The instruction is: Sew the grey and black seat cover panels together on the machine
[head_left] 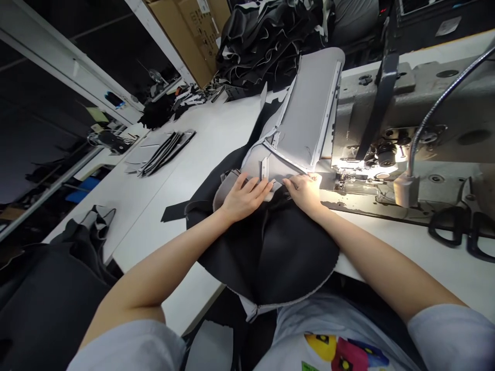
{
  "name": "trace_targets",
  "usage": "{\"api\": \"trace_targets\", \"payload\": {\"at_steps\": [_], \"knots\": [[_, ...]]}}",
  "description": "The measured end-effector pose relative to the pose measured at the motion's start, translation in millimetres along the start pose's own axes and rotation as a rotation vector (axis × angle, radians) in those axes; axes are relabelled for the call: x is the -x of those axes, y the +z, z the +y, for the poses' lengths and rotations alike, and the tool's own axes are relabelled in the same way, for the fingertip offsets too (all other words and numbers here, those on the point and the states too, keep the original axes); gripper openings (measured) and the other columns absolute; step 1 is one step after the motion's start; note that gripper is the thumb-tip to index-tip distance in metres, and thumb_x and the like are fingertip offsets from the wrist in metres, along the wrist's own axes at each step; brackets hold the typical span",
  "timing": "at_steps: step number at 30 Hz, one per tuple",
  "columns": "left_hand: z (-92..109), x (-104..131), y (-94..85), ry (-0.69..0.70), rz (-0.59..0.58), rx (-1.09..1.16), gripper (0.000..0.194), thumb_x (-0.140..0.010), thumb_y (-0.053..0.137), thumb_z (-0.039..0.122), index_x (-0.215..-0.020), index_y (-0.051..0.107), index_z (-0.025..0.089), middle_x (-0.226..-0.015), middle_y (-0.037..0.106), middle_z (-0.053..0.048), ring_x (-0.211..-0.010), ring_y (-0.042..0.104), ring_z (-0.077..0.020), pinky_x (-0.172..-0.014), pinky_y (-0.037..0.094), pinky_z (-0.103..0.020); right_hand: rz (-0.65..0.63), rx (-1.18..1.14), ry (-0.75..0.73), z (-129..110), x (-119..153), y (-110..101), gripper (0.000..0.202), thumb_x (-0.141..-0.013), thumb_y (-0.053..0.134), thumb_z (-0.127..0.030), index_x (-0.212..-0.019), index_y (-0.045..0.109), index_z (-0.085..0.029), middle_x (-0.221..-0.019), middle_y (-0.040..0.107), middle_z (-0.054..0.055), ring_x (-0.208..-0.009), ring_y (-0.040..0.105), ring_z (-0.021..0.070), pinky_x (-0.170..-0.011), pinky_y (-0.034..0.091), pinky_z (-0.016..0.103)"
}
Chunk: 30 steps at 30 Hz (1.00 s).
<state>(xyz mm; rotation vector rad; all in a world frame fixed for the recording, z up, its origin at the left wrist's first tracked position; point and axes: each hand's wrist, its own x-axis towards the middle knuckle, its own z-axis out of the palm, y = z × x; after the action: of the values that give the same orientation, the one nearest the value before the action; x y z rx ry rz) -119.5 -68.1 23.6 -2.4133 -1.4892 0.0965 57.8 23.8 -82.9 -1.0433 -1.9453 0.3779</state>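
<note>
A sewn cover of black and grey material lies across the table beside the sewing machine, grey backing up at the far part and black toward my body. My left hand grips its grey edge, fingers over the top and thumb hidden. Close by on the right, my right hand pinches the same edge near a seam. A pale strip crosses the grey panel just beyond my left fingers. The machine's lit needle area is right of my right hand, apart from it.
Black-handled scissors lie at the right. Stacked dark pieces rest on the white table to the left. Black material hangs at the left edge. Behind are a cardboard box and a heap of black pieces.
</note>
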Motion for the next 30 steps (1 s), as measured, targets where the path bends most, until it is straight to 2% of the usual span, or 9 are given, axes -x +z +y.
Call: {"api": "trace_targets", "payload": {"at_steps": [4, 8, 12, 15, 19, 21, 23, 27, 30], "knots": [[14.1, -9.8, -14.0, -0.003, -0.025, 0.242, 0.031, -0.093, 0.044, 0.02, -0.112, 0.069, 0.021, -0.113, 0.072, -0.007, -0.095, 0.065, -0.0216, -0.089, 0.05, -0.039, -0.002, 0.04, -0.036, 1.5, -1.1, 0.6, 0.045, -0.103, 0.038, -0.043, -0.073, 0.063, -0.021, -0.072, 0.067, 0.003, -0.076, 0.058, 0.0195, -0.094, 0.027, 0.041], [54.5, -21.7, -21.4, -0.144, 0.017, 0.666, 0.028, -0.095, 0.045, 0.028, -0.078, 0.065, 0.017, -0.078, 0.067, -0.003, -0.073, 0.061, -0.0153, -0.069, 0.049, -0.026, -0.037, 0.096, -0.059, 1.2, -10.6, 3.7, 0.04, -0.102, 0.035, -0.038, -0.074, 0.06, -0.021, -0.07, 0.063, 0.004, -0.074, 0.055, 0.0201, -0.091, 0.031, 0.04], [92.1, -28.0, 1.2, -0.379, 0.123, 0.858, 0.038, -0.097, 0.041, 0.031, -0.063, 0.053, 0.018, -0.065, 0.057, -0.001, -0.064, 0.055, -0.0128, -0.062, 0.047, -0.024, -0.081, 0.107, -0.032, 3.8, -18.8, 1.7, 0.029, -0.099, 0.043, -0.033, -0.078, 0.06, -0.021, -0.071, 0.064, 0.002, -0.078, 0.057, 0.0196, -0.096, 0.032, 0.038], [103.8, -27.5, 28.4, -0.27, 0.156, 0.807, 0.03, -0.098, 0.042, 0.028, -0.078, 0.063, 0.017, -0.078, 0.065, -0.004, -0.074, 0.06, -0.0152, -0.071, 0.051, -0.027, -0.137, 0.093, 0.014, 14.8, -4.8, -24.6, 0.02, -0.097, 0.045, -0.028, -0.099, 0.064, -0.019, -0.094, 0.07, 0.006, -0.094, 0.06, 0.0216, -0.098, 0.035, 0.039], [97.8, -35.7, 55.1, -0.05, 0.138, 0.632, 0.028, -0.095, 0.042, 0.019, -0.11, 0.065, 0.016, -0.097, 0.068, -0.008, -0.092, 0.064, -0.0185, -0.083, 0.053, -0.031, -0.354, 0.092, -0.161, 32.1, 53.1, -99.4, 0.042, -0.092, 0.037, -0.012, -0.129, 0.057, -0.019, -0.132, 0.059, 0.012, -0.123, 0.052, 0.0252, -0.104, 0.036, 0.046], [87.4, -49.4, 62.5, -0.017, 0.095, 0.517, 0.029, -0.092, 0.044, 0.016, -0.112, 0.066, 0.015, -0.096, 0.068, -0.009, -0.091, 0.064, -0.0197, -0.083, 0.054, -0.031, -0.534, 0.057, -0.357, 35.2, 82.8, -134.8, 0.046, -0.088, 0.042, -0.011, -0.129, 0.058, -0.022, -0.138, 0.056, 0.01, -0.133, 0.046, 0.0252, -0.111, 0.031, 0.049], [74.2, -68.5, 66.4, -0.001, 0.05, 0.438, 0.029, -0.091, 0.046, 0.014, -0.11, 0.067, 0.015, -0.098, 0.068, -0.01, -0.092, 0.064, -0.0204, -0.084, 0.053, -0.032, -0.685, 0.039, -0.492, 34.1, 99.9, -153.5, 0.051, -0.085, 0.047, -0.014, -0.134, 0.056, -0.024, -0.143, 0.052, 0.009, -0.137, 0.042, 0.0272, -0.115, 0.025, 0.056], [55.4, -105.4, 62.3, -0.013, -0.032, 0.394, 0.028, -0.093, 0.046, 0.014, -0.107, 0.07, 0.013, -0.102, 0.07, -0.01, -0.096, 0.065, -0.0207, -0.088, 0.052, -0.031, -0.69, 0.147, -0.451, 24.9, 92.6, -136.0, 0.055, -0.082, 0.058, -0.017, -0.137, 0.056, -0.024, -0.147, 0.048, 0.013, -0.138, 0.041, 0.0344, -0.111, 0.03, 0.062], [60.9, -118.3, 52.7, 0.031, -0.021, 0.407, 0.029, -0.097, 0.043, 0.018, -0.105, 0.071, 0.014, -0.103, 0.071, -0.01, -0.097, 0.065, -0.0197, -0.088, 0.052, -0.029, -0.627, 0.239, -0.408, 18.8, 76.8, -109.8, 0.056, -0.081, 0.061, -0.016, -0.137, 0.057, -0.024, -0.144, 0.049, 0.017, -0.134, 0.044, 0.0398, -0.104, 0.034, 0.068]]}}
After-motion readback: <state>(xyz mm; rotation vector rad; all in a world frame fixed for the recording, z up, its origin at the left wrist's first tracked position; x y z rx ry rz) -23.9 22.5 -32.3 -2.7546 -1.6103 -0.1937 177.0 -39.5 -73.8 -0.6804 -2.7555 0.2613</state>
